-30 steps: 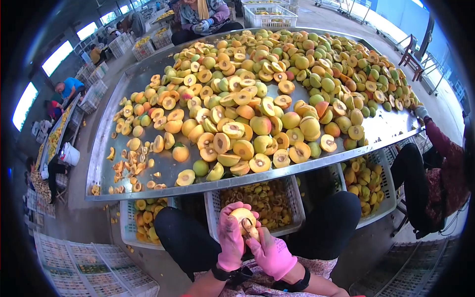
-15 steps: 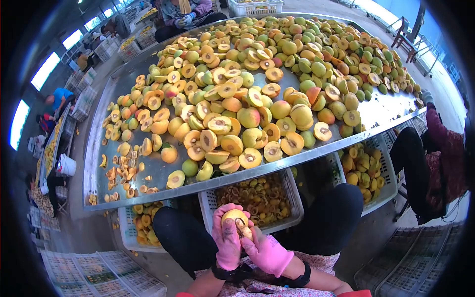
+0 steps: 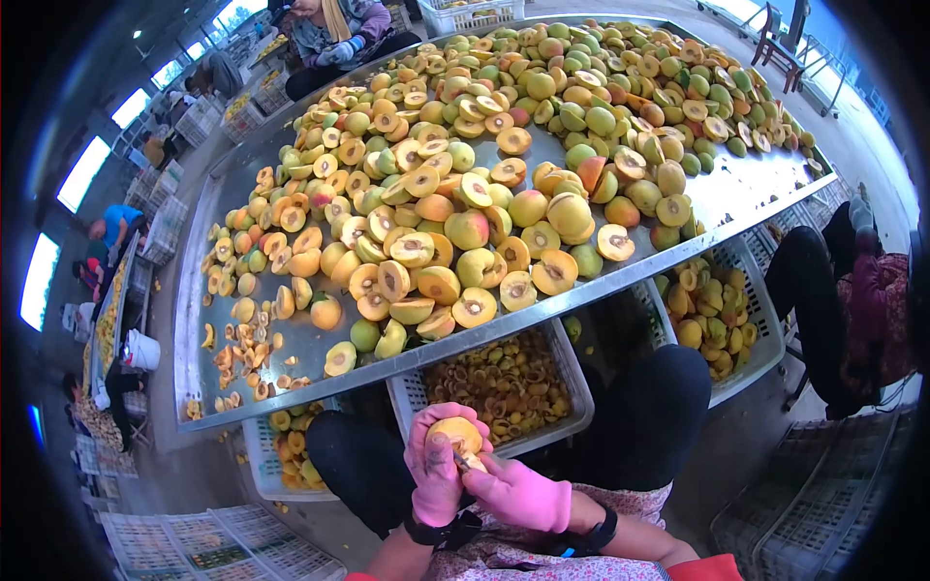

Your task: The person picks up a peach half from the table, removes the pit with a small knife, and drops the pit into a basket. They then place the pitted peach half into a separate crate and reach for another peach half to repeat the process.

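My left hand [image 3: 436,476], in a stained pink glove, grips a yellow peach half [image 3: 453,432] above my lap. My right hand [image 3: 523,494], also in a pink glove, is closed against the fruit. Between its thumb and fingers a small curved-blade tool [image 3: 466,459] shows in part; its handle is hidden in the glove. Just beyond my hands is a crate of scraps [image 3: 504,387], holding cut peach pieces. Above it the metal table [image 3: 542,308] carries a big heap of halved peaches [image 3: 417,252], some cut side up.
Crates of peach pieces stand under the table, one at right [image 3: 772,334] and one at left [image 3: 260,460]. Stacked empty crates [image 3: 218,542] lie at lower left. A person [image 3: 877,310] sits at right, and another [image 3: 339,39] across the table. A white bucket [image 3: 142,351] stands at left.
My hands stay together on the peach half, which has turned a little. The blade shows less than before. The view has shifted slightly, and the person at right has moved an arm.
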Demonstrator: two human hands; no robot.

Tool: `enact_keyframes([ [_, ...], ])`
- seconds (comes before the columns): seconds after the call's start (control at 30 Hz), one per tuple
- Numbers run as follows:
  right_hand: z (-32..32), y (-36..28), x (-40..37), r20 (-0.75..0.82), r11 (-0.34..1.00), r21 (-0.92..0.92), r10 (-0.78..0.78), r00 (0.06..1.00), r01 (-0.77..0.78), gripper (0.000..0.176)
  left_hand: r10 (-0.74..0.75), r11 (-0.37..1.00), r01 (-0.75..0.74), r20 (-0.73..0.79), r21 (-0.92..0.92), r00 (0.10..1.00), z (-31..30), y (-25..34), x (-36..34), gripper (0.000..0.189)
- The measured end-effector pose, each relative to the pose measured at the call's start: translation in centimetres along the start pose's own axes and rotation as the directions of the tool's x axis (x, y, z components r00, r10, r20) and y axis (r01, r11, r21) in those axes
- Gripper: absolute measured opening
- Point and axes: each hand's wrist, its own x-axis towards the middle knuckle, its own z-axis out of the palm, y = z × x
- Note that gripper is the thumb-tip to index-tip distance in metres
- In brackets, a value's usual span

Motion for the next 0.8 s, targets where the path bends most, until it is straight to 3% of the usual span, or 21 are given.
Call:
enact_keyframes([
  [0.03, 0.2, -0.8, -0.5, 0.009, 0.998, 0.046, 0.03, 1.0, -0.031, 0.037, 0.0, 1.0, 0.0, 0.018, 0.022, 1.0, -0.1, 0.2, -0.1, 0.064],
  [0.13, -1.5, -1.3, -1.5, 0.323, 0.936, 0.289, 0.104, 0.941, -0.203, 0.038, -0.014, 1.0, 0.013, 0.149, 0.008, 0.989, -1.0, 0.6, -0.6, 0.066],
  [0.17, -1.2, -0.9, -1.9, 0.354, 0.887, 0.42, 0.032, 0.935, -0.19, 0.04, -0.012, 1.0, 0.009, 0.189, 0.016, 0.982, -1.1, 0.7, -0.6, 0.066],
  [0.27, -2.6, 0.9, -1.6, 0.519, 0.783, 0.543, -0.031, 0.854, -0.302, 0.041, -0.006, 0.998, -0.013, 0.279, 0.067, 0.96, -1.3, 1.2, -0.6, 0.067],
  [0.5, -1.2, 1.5, -1.8, 0.301, 0.916, 0.345, 0.098, 0.949, -0.204, 0.04, -0.067, 0.968, -0.016, 0.319, 0.25, 0.945, -1.5, 1.2, -0.1, 0.075],
  [0.7, -1.8, 2.6, -1.6, 0.579, 0.642, 0.652, -0.08, 0.811, -0.403, 0.041, -0.053, 0.989, 0.013, 0.261, 0.151, 0.964, -0.8, 0.8, -1.1, 0.078],
  [0.8, -1.4, 3.4, -1.2, 0.557, 0.599, 0.704, -0.133, 0.82, -0.382, 0.041, -0.071, 0.997, 0.075, 0.19, -0.015, 0.979, -0.4, 0.0, -1.7, 0.078],
])
